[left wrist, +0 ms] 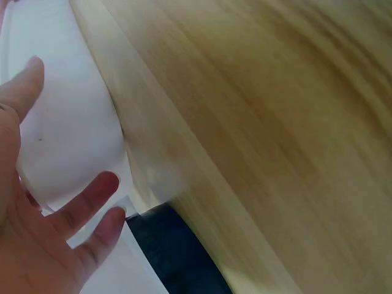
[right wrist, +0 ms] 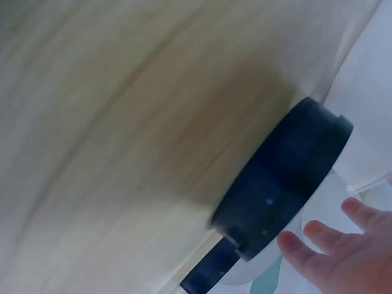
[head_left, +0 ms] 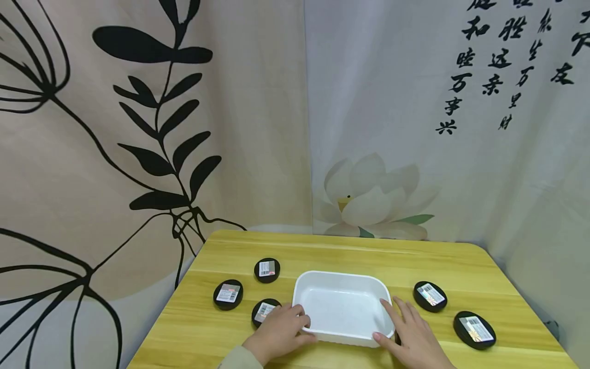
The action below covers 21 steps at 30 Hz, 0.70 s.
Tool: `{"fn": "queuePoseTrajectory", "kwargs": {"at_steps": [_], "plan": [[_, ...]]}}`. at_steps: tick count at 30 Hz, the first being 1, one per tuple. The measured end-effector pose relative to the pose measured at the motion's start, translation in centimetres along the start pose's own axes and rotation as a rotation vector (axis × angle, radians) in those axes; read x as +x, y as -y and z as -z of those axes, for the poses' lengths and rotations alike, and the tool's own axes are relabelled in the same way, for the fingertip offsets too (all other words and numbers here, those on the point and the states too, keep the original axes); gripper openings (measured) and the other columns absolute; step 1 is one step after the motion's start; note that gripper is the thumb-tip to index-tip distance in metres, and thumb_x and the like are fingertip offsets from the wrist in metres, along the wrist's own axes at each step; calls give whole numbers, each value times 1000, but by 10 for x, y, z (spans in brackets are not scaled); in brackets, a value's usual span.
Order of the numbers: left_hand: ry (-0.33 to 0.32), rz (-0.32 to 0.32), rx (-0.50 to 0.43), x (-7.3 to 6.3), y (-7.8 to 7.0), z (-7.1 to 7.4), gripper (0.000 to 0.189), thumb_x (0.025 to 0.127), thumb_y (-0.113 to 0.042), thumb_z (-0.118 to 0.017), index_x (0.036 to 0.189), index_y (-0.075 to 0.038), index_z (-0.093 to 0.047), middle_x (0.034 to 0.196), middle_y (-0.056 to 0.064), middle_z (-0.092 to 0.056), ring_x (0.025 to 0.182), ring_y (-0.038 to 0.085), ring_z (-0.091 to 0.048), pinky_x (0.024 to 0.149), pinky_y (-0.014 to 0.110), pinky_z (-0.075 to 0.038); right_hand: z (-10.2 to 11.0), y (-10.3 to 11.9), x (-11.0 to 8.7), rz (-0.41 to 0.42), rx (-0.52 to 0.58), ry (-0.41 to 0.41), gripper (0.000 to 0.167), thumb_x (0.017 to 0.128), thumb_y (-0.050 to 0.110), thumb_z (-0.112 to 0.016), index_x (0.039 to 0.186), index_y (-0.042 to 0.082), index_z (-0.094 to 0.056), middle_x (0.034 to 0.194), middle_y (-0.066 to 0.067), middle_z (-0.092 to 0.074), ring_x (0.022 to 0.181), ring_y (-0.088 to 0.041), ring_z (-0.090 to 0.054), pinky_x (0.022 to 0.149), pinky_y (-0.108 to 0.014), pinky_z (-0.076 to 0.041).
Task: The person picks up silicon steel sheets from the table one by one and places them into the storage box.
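A white rectangular plastic tray sits at the front middle of the table between both hands. My left hand grips its left front corner, fingers bent over the rim and thumb at the front wall. In the left wrist view, that hand's fingers lie near the white wall. My right hand touches the tray's right side with its fingers spread and fairly straight. A black round disc is close by the right hand; the head view mostly hides it. Another labelled black disc is partly covered by my left hand.
Left of the tray lie two more labelled black discs, one nearer and one farther back. To the right are two others, the farther one and the nearer one. A printed curtain hangs behind the wooden table.
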State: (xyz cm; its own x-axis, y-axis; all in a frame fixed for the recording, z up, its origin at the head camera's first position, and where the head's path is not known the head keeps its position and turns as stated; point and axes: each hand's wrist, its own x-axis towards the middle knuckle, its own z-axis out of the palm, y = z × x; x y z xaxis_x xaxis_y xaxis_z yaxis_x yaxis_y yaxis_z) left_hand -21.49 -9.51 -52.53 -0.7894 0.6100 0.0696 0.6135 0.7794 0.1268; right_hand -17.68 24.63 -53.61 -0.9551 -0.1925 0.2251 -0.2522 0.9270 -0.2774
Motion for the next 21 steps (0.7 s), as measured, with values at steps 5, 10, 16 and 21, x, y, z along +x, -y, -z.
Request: {"fn": "queuePoseTrajectory", "kwargs": {"at_steps": [5,10,16,21], "plan": [[-53,-68,46,1,2,-3,39,91,-66,-56,85,-29,-67,82,-15,-52,75,6,-46,77,26,-46,2,-3,-2,-38,-8,34,80,89,69,-60,148,17,-50,144,-22,-50,128,-46,-50,91,-68,-46],[-65,-81,30,2,3,-6,38,92,-63,-57,79,-28,-63,79,-16,-48,74,5,-43,79,25,-45,3,-8,-2,-66,-14,67,82,89,72,-57,148,15,-49,144,-24,-50,128,-47,-50,91,-69,-46],[-64,-82,25,2,3,-8,38,92,-63,-57,74,-29,-58,78,-16,-46,75,6,-42,82,26,-44,4,-16,-5,-90,-9,89,83,90,70,-55,149,13,-47,144,-25,-50,129,-49,-50,90,-70,-46],[-89,-86,66,2,3,-9,41,91,-65,-57,73,-29,-54,77,-15,-45,74,8,-42,81,27,-43,6,-22,-7,-108,-18,99,83,91,69,-55,149,10,-47,143,-27,-50,127,-51,-51,89,-71,-46]]}}
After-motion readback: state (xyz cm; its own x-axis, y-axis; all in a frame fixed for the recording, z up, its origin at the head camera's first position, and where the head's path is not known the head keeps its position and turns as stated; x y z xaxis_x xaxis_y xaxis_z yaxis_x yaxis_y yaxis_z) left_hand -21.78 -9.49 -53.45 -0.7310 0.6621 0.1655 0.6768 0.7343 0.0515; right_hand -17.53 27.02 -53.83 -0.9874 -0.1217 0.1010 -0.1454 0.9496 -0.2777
